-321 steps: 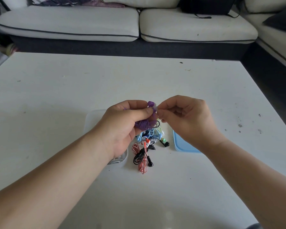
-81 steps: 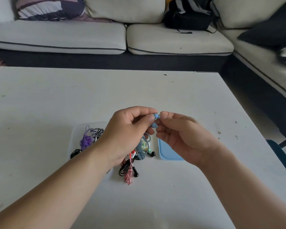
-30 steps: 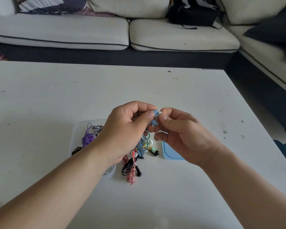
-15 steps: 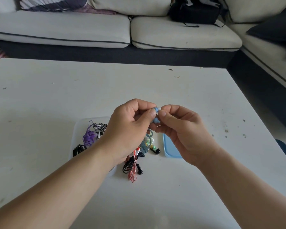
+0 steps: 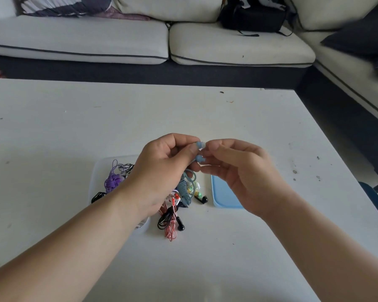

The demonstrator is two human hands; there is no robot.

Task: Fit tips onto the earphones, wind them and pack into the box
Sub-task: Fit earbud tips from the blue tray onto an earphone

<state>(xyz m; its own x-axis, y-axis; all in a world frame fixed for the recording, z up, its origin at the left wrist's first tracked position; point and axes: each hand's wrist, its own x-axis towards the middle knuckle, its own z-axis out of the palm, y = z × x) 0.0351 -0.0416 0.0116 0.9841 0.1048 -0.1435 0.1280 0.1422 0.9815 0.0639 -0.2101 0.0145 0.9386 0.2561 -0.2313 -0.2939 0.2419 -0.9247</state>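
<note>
Toward the near edge of the table, red and black earphones lie loose, not yet packed; the box beside them already holds purple earphones. Above, your left hand pinches the blue earphones, and your right hand pinches their upper bud; winding seems left. Toward the far edge you have room

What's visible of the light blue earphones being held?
The light blue earphones show two rounded, matte buds, one above the other, held above the table. The left hand pinches them; the right hand pinches the upper bud with its fingertips. The matching cable hangs below the left hand as a wound coil with a loose loop. Tip seating cannot be told.
</note>
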